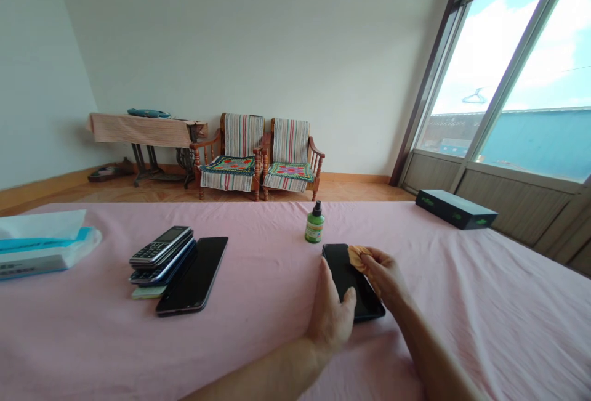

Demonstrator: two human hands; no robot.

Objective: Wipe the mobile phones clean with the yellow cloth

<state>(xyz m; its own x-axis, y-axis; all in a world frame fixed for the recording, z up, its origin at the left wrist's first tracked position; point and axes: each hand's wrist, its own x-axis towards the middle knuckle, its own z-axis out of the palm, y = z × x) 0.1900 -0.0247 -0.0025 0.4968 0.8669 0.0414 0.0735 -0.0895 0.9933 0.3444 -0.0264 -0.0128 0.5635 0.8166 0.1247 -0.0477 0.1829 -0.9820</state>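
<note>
Lengthwise, the phone [354, 279] touching the left hand [331, 315] points away, slanting left.

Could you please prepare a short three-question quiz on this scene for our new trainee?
1. Multiple choice: What does the right hand hold at the flat, black-screened rectangular device?
A) a white paper tissue
B) a crumpled orange-tan cloth
C) a silver metal key

2. True or false: The small green bottle with a black top stands upright on the smooth pink fabric.

3. Short answer: What lies just to the right, as pictured, of the stack topped by a silver-and-black keypad phone?

Key:
1. B
2. True
3. A large, flat black touchscreen phone
</note>
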